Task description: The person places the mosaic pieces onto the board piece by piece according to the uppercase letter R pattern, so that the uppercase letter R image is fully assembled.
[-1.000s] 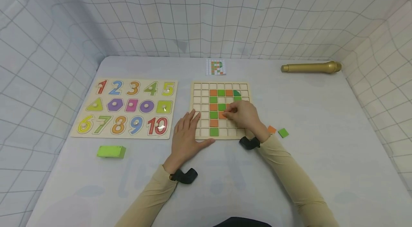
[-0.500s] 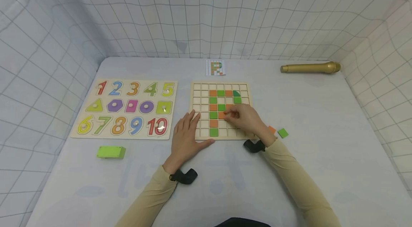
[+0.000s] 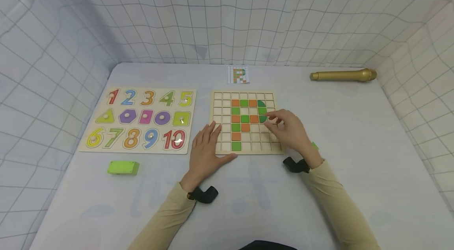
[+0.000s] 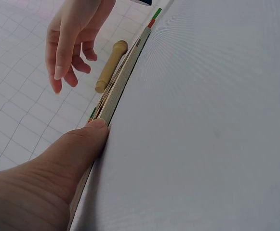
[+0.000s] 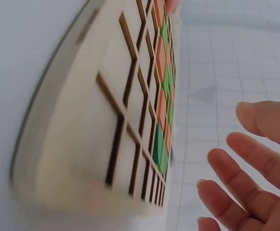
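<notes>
A wooden grid board (image 3: pixel 255 153) lies on the table, holding orange and green square tiles and dark green quarter-round pieces (image 3: pixel 261 103). My left hand (image 3: pixel 203 151) rests at its front left corner, fingertips over the left edge. In the left wrist view its thumb (image 4: pixel 79 144) lies along the board's side. Hovering over the board's right side, my right hand (image 3: pixel 289 130) has nothing between its fingers, which hang relaxed and apart in the right wrist view. Its fingertips overlap the lower quarter-round piece (image 3: pixel 262 119) in the head view.
A small card (image 3: pixel 238 75) with a tile pattern lies behind the board. To the left are a number-and-shape peg puzzle (image 3: pixel 142 104) and a green block (image 3: pixel 123 167). A gold microphone (image 3: pixel 342 75) lies back right. One loose green tile (image 3: pixel 315 145) shows beside the right wrist.
My right hand has moved to the right, off the middle of the board, uncovering tiles and a lower dark green quarter-round piece. Its wrist now hides the loose orange tile. The left hand stays put.
</notes>
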`<state>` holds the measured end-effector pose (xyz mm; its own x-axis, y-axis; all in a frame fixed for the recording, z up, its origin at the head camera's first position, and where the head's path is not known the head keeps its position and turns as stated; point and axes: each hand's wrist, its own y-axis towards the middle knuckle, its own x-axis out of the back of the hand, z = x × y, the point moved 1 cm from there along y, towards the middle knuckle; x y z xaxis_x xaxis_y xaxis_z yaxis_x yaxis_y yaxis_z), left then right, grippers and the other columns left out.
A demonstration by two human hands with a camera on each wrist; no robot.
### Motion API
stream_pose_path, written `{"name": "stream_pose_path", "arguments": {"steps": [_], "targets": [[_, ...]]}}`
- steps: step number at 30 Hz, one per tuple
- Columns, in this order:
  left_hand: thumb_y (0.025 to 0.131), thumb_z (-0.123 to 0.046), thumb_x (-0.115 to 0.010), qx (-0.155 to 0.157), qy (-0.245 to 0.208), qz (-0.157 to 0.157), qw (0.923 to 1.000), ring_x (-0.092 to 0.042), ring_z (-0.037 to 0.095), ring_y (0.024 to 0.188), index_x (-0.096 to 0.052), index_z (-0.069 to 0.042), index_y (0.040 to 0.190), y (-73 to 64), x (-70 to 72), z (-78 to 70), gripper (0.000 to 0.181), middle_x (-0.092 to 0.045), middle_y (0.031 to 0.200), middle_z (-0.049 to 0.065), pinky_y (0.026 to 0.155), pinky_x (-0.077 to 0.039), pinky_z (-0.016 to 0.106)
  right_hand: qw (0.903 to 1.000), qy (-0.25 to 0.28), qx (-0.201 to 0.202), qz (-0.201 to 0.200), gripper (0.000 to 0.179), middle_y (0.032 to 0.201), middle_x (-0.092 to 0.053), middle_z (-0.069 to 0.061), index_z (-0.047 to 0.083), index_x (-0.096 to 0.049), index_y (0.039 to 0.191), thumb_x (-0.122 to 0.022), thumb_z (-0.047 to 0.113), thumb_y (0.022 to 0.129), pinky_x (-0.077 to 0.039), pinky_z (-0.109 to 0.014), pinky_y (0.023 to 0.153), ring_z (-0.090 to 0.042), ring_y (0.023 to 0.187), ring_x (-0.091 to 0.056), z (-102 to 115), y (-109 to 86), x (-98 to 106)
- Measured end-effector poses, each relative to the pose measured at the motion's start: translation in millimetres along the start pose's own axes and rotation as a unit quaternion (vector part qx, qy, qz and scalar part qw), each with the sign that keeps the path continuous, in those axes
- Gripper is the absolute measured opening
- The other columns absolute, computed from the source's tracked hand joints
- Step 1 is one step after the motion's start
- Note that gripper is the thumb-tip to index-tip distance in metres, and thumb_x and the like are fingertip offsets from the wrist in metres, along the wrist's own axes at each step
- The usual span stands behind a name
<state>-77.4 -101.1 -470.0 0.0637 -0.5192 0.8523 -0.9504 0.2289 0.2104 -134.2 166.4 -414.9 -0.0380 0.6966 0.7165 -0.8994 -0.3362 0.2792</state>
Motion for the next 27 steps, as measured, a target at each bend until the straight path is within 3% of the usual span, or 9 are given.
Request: {"name": "stream_pose_path", "arguments": {"steps": [6, 10, 13, 18, 27], "targets": [[0.072, -0.061, -0.071, 0.004, 0.002, 0.005, 1.0, -0.018, 0.029, 0.139, -0.034, -0.008, 0.147, 0.2, 0.0, -0.6, 0.099, -0.025, 0.152, 0.01, 0.11, -0.014, 0.047, 0.9948, -0.029, -0.03, -0.093, 0.03, 0.1, -0.066, -0.01, 0.004, -0.067, 0.112, -0.072, 0.017, 0.086, -0.044, -0.039, 0.069, -0.024, 0.083, -0.059, -14, -21.0, 24], [0.072, -0.062, -0.07, 0.01, 0.001, 0.011, 0.9999, -0.017, 0.029, 0.139, -0.034, -0.009, 0.147, 0.5, 0.1, -0.4, 0.099, -0.024, 0.153, 0.01, 0.11, -0.013, 0.046, 0.9901, -0.038, -0.066, -0.118, 0.031, 0.103, -0.067, -0.01, 0.003, -0.067, 0.112, -0.072, 0.019, 0.085, -0.043, -0.038, 0.068, -0.025, 0.084, -0.06, -23, -35.7, 37], [0.073, -0.063, -0.07, 0.013, 0.004, 0.015, 0.9998, -0.016, 0.028, 0.14, -0.033, -0.009, 0.148, 0.7, -0.2, 0.1, 0.099, -0.023, 0.153, 0.009, 0.11, -0.012, 0.045, 0.9874, -0.045, -0.113, -0.101, 0.036, 0.107, -0.066, -0.01, 0.004, -0.065, 0.115, -0.07, 0.025, 0.087, -0.044, -0.038, 0.067, -0.026, 0.086, -0.06, -28, -46.7, 45], [0.072, -0.063, -0.07, 0.011, 0.003, 0.012, 0.9999, -0.016, 0.028, 0.14, -0.033, -0.009, 0.147, 0.6, -0.4, 0.4, 0.099, -0.024, 0.153, 0.009, 0.11, -0.013, 0.046, 0.9798, -0.06, -0.187, -0.04, 0.046, 0.115, -0.063, -0.011, 0.006, -0.062, 0.121, -0.066, 0.037, 0.088, -0.043, -0.037, 0.064, -0.027, 0.093, -0.058, -33, -62.3, 54], [0.071, -0.061, -0.072, 0.001, 0.003, -0.001, 1.0, -0.019, 0.03, 0.139, -0.035, -0.008, 0.146, 0.2, -0.1, 0.0, 0.099, -0.026, 0.152, 0.011, 0.109, -0.015, 0.048, 0.9703, -0.109, -0.212, 0.043, 0.048, 0.104, -0.059, -0.017, 0.0, -0.061, 0.117, -0.073, 0.031, 0.084, -0.043, -0.035, 0.062, -0.029, 0.087, -0.055, -42, -81.9, 62]]}}
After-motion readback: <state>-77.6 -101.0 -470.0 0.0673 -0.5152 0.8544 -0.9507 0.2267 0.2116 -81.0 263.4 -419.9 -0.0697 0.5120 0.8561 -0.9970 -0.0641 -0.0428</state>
